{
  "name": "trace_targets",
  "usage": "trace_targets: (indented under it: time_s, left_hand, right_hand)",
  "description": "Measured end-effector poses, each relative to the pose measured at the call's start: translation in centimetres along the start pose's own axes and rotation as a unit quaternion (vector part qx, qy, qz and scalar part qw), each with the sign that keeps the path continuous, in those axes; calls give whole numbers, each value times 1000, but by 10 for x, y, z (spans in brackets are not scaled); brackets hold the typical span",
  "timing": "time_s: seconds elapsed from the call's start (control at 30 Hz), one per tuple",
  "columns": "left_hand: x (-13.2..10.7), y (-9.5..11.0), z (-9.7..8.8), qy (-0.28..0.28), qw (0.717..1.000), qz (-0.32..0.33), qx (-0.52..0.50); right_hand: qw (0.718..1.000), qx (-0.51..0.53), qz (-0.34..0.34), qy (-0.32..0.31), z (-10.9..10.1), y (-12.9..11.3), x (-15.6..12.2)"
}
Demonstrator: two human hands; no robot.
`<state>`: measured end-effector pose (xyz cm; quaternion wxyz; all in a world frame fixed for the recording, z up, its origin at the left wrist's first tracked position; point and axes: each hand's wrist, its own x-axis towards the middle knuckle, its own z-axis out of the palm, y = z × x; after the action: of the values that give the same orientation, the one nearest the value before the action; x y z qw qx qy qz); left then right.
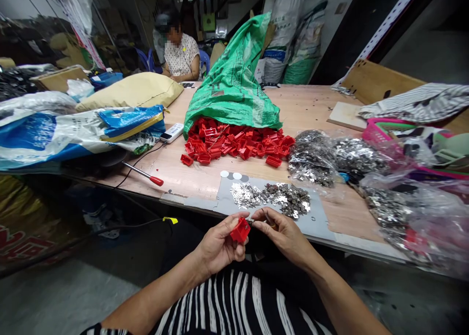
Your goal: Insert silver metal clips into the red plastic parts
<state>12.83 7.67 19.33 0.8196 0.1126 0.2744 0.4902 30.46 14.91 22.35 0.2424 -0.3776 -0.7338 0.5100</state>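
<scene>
Left hand (216, 247): pinches a red plastic part (240, 230) between thumb and fingers, over the lap, short of the tabletop (311, 105) edge.
Right hand (284, 235): fingertips drawn together at the part's side; what they pinch is too small to tell.
Handling: a steady grip and small movements judged best.
Materials: part blocky, matte; metal pieces (271, 197) thin, shiny, heaped on grey sheet (318, 220).

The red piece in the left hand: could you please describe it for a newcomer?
A green sack spills red pieces onto the table. Below the table's near edge is the left hand. Its red piece alone is held, off the table.
</scene>
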Motion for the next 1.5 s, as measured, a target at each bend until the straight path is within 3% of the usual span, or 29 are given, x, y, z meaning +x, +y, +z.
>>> trace_targets:
  time_s: [0.13,0.33,0.53,0.63,0.73,0.8,1.0,1.27,1.5]
  left_hand:
    - [1,-2,0,0,1000,-3,31]
    - [3,-2,-13,-45,994,-35,97]
    - [7,0,-11,11,981,-9,192]
    - [4,5,-6,58,932,91,347]
    - [-2,9,0,39,832,239,499]
    - [-5,9,2,18,782,300,546]
    - [-6,3,1,43,735,350,579]
    - [-8,1,-1,61,725,366,580]
    - [-10,0,-8,73,770,349,529]
  right_hand:
    - [999,36,20,-19,8,8,0]
    - [996,49,29,-64,19,14,-2]
    - [1000,-16,13,-12,23,21,-4]
    - [999,-19,26,31,20,26,-7]
    - [997,-15,35,63,19,30,-12]
    - [997,-7,37,61,21,31,-14]
    - [996,43,46,62,29,24,-17]
    - [986,149,70,26,28,23,-17]
    - [969,218,117,-16,26,18,-16]
